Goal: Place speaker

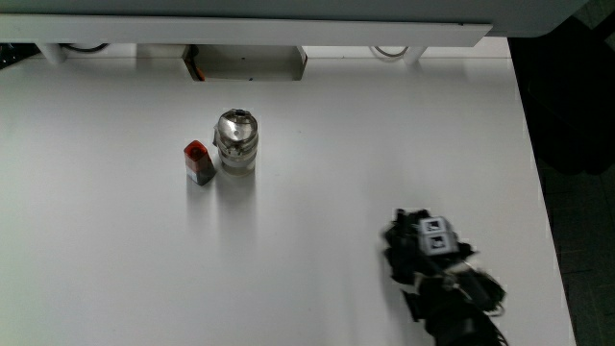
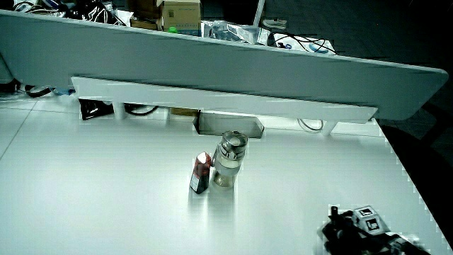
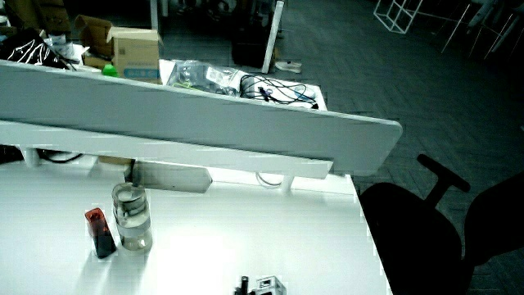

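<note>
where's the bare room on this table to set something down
Bare table lies between the hand and the glass jar, and all around the pair. The only crowded spot: the jar with the small red-topped box close beside it.

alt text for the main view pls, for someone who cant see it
A gloved hand rests low over a white table, nearer the person than two small things standing side by side: a clear jar with a shiny lid and a small red-topped box. A low partition edges the table.
</note>
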Demonstrator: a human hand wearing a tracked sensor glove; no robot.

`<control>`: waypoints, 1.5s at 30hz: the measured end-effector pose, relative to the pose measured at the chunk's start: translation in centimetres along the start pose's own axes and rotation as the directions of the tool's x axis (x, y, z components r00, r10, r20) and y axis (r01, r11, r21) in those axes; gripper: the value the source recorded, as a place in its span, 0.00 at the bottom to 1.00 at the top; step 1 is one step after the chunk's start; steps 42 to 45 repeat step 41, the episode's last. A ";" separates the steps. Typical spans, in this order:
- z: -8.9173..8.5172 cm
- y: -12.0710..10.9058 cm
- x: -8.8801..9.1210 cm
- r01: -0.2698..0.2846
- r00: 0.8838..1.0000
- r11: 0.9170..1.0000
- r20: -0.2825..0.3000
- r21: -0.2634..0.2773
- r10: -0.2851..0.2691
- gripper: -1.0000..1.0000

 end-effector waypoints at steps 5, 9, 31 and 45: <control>-0.1 -0.1 0.6 -0.004 1.000 1.000 -0.015 -0.011 0.004 0.50; -0.5 0.3 0.6 0.008 1.000 0.999 -0.011 -0.044 -0.009 0.50; -5.5 -2.7 1.4 -0.093 0.955 0.995 -0.277 0.044 0.102 0.00; -7.1 -7.4 2.1 -0.092 0.906 0.971 -0.385 0.219 0.173 0.00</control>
